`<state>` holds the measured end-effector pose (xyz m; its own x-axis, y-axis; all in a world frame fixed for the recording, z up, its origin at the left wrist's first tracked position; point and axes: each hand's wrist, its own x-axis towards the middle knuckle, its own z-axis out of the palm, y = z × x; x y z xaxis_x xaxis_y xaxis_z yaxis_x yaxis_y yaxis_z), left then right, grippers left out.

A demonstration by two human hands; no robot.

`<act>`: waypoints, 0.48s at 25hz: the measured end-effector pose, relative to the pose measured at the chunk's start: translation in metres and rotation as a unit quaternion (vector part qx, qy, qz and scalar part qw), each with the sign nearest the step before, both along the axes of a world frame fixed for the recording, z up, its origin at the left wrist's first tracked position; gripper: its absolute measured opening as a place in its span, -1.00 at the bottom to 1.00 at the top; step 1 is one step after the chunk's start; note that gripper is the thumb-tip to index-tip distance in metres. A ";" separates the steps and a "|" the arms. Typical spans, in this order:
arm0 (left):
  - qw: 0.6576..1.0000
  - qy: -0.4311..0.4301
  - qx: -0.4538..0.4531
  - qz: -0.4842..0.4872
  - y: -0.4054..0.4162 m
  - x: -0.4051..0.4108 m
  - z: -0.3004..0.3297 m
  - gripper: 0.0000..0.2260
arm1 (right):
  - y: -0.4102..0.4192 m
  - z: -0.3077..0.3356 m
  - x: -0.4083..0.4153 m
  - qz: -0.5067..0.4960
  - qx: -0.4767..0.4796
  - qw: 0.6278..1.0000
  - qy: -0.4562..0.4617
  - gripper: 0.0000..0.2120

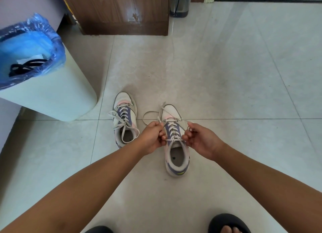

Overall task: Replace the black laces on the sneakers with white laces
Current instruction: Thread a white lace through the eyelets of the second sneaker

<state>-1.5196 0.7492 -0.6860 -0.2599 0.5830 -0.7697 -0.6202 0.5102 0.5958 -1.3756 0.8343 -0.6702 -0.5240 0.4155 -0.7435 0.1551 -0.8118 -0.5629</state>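
Two white, pink and purple sneakers stand on the tiled floor, toes pointing away from me. The left sneaker (125, 118) carries a white lace with loose ends draped over its sides. The right sneaker (175, 142) is threaded with a white lace (172, 129). My left hand (153, 136) pinches one end of that lace at the shoe's left side, and a loop of it arcs out to the left. My right hand (198, 140) pinches the other end at the right side. A black lace (26, 67) lies in the bin.
A pale green bin (52, 96) lined with a blue plastic bag stands to the left. A wooden cabinet (118, 11) and a water bottle (179, 2) are at the back. My slippered feet (228, 224) show at the bottom edge.
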 end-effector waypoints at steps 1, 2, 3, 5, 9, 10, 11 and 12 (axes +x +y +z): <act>1.000 -0.002 0.001 -0.008 -0.001 0.000 0.000 -0.77 | 0.000 -0.003 0.000 0.015 0.013 1.000 -0.010 -0.69; 1.000 0.000 -0.001 -0.015 -0.002 0.000 0.000 -0.77 | -0.001 -0.005 0.000 0.035 0.032 0.999 -0.022 -0.70; 1.000 0.011 -0.002 -0.020 -0.003 -0.001 0.001 -0.78 | -0.003 -0.006 -0.001 0.061 0.062 0.996 -0.035 -0.71; 0.997 0.070 0.025 -0.032 -0.003 -0.003 0.009 -0.83 | -0.005 -0.003 -0.005 0.142 0.163 0.974 -0.068 -0.77; 0.950 0.263 0.129 -0.110 0.005 -0.002 0.022 -0.86 | -0.010 0.009 -0.018 0.318 0.351 0.871 -0.134 -0.80; 0.939 0.277 0.152 -0.138 0.005 -0.001 0.024 -0.84 | -0.011 0.011 -0.020 0.334 0.372 0.855 -0.137 -0.75; 0.929 0.282 0.169 -0.172 0.005 -0.001 0.025 -0.83 | -0.013 0.013 -0.022 0.337 0.380 0.851 -0.136 -0.72; 0.913 0.295 0.179 -0.217 0.004 0.000 0.025 -0.85 | -0.013 0.014 -0.023 0.331 0.378 0.854 -0.136 -0.69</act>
